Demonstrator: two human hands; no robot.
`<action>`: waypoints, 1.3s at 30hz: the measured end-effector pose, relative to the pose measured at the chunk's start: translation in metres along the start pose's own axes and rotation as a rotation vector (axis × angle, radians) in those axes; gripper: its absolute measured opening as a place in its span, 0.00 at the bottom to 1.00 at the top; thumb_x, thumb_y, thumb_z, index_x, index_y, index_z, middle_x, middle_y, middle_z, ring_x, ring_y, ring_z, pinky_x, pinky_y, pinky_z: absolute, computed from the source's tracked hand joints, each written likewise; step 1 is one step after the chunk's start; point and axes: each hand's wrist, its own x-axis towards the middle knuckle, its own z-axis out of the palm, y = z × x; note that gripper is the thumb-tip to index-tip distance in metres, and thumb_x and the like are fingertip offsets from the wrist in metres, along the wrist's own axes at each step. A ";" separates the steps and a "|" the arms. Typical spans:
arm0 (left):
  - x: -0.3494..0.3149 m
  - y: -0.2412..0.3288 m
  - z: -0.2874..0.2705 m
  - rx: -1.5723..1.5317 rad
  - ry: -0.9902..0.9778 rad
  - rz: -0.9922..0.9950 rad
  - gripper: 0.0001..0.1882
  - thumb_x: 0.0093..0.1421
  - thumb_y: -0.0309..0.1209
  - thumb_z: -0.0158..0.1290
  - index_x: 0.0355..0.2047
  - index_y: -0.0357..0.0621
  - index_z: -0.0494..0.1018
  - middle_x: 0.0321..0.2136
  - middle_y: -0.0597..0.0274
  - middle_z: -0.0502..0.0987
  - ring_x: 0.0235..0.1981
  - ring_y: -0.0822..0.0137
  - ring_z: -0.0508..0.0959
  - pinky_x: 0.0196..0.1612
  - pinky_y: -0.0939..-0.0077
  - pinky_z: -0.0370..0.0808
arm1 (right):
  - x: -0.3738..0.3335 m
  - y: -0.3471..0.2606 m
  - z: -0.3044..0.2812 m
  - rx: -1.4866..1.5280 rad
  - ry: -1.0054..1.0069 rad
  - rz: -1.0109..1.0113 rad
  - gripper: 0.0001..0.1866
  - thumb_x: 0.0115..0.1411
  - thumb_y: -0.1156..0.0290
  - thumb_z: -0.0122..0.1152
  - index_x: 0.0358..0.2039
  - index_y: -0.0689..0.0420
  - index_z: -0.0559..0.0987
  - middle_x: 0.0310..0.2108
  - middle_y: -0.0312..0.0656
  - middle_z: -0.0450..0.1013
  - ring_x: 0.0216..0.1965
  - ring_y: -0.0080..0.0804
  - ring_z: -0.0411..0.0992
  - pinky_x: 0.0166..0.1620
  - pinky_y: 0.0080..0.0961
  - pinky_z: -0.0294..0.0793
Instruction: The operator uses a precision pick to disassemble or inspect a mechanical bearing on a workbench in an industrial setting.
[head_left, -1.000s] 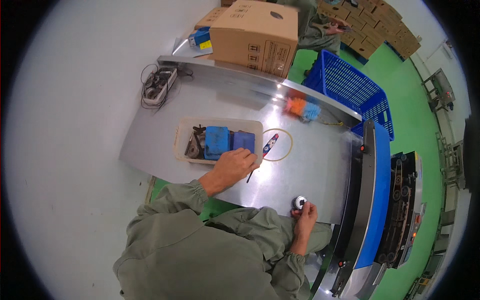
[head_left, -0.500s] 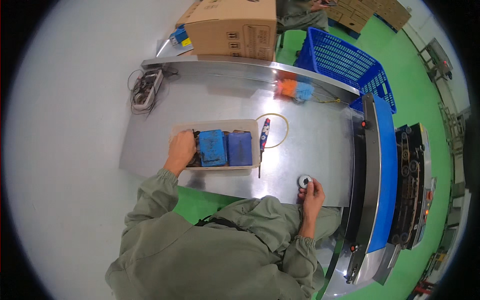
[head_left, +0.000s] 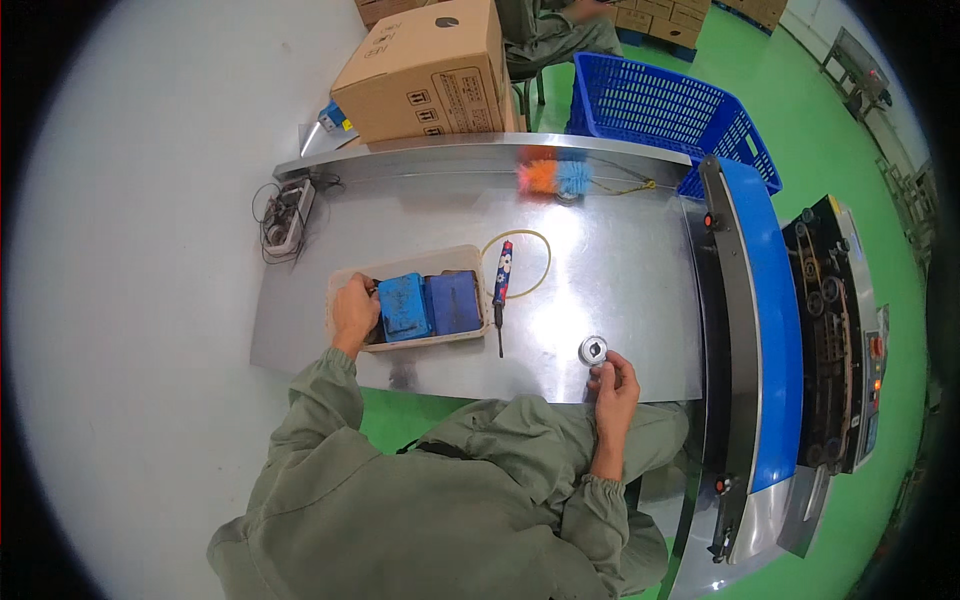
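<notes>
My left hand (head_left: 354, 312) reaches into the left end of a whitish plastic bin (head_left: 405, 346). Its fingers are curled down beside a dark bit at their tips; what they grip is hidden. Next to them in the bin lie a bright blue block (head_left: 404, 307) and a darker blue block (head_left: 456, 302), both smudged with black. Near the table's front edge my right hand (head_left: 616, 385) pinches the lower right rim of a round metal part (head_left: 593, 350) with a dark hole in its middle. A flower-patterned screwdriver (head_left: 502, 275) lies right of the bin.
A yellowish loop (head_left: 548, 262) lies by the screwdriver on the steel table (head_left: 630, 270). An orange-and-blue brush (head_left: 553, 178) is at the back; a white tray with wires (head_left: 290, 218) sits far left. Beyond are a carton (head_left: 420, 85), a blue crate (head_left: 665, 100) and a seated person. A blue-topped machine (head_left: 765, 330) borders the right.
The view has shifted slightly. The round part's face has changed from whitish to a silver ring, and my right hand now sits at its lower right. My left hand stays in the bin.
</notes>
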 end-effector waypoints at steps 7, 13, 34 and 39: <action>0.011 0.013 0.008 -0.589 -0.122 -0.412 0.08 0.52 0.21 0.50 0.29 0.36 0.79 0.19 0.59 0.77 0.18 0.68 0.75 0.24 0.71 0.72 | -0.007 -0.003 -0.008 0.025 0.015 0.006 0.12 0.65 0.71 0.53 0.46 0.63 0.76 0.31 0.40 0.76 0.30 0.21 0.73 0.33 0.18 0.75; 0.012 -0.005 0.000 -0.394 0.038 -0.291 0.04 0.53 0.26 0.56 0.25 0.39 0.74 0.20 0.61 0.76 0.23 0.68 0.75 0.26 0.70 0.70 | -0.002 0.011 0.000 0.067 -0.023 -0.005 0.13 0.66 0.71 0.52 0.47 0.64 0.76 0.37 0.41 0.76 0.36 0.25 0.76 0.36 0.20 0.76; -0.138 0.241 0.032 -0.887 -1.017 0.543 0.11 0.59 0.26 0.58 0.37 0.39 0.66 0.30 0.60 0.78 0.32 0.68 0.79 0.36 0.77 0.75 | -0.050 -0.049 -0.020 0.188 -0.199 0.064 0.21 0.62 0.76 0.59 0.56 0.63 0.71 0.35 0.39 0.74 0.28 0.18 0.71 0.30 0.15 0.72; -0.109 0.236 0.088 -0.384 -0.540 0.902 0.33 0.44 0.36 0.67 0.49 0.38 0.70 0.50 0.52 0.70 0.54 0.50 0.67 0.56 0.57 0.65 | -0.040 -0.031 -0.027 0.304 0.079 0.166 0.21 0.65 0.73 0.54 0.57 0.63 0.67 0.34 0.41 0.73 0.25 0.23 0.74 0.23 0.15 0.72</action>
